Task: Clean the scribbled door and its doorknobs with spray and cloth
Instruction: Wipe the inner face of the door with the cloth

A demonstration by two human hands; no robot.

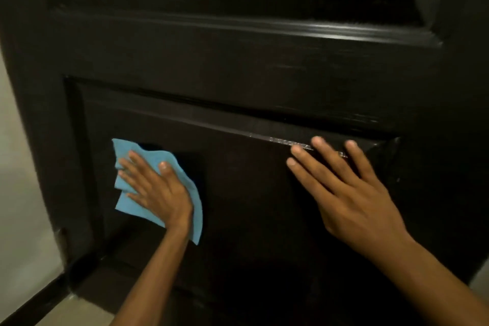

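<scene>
Left hand (156, 188) lies flat on the blue cloth (132, 201), fingers (132, 167) spread and straight, pressing it against the lower recessed panel of the dark door (238, 61), left side of the panel. Right hand (346, 185) is flat on the same panel's right side, fingers spread, tips at the moulding edge (291, 143); looks like bracing. Neither hand pinches anything.

Cloth is thin, soft and crumpled, so it'll bunch and slide under the palm. Best driven with a flat palm over its centre, not by a corner. Door is stiff and glossy, takes firm pressure, but may swing, hence the brace. Pale streaks along the moulding likely need a fingertip through the cloth. No spray bottle or doorknobs in view.
</scene>
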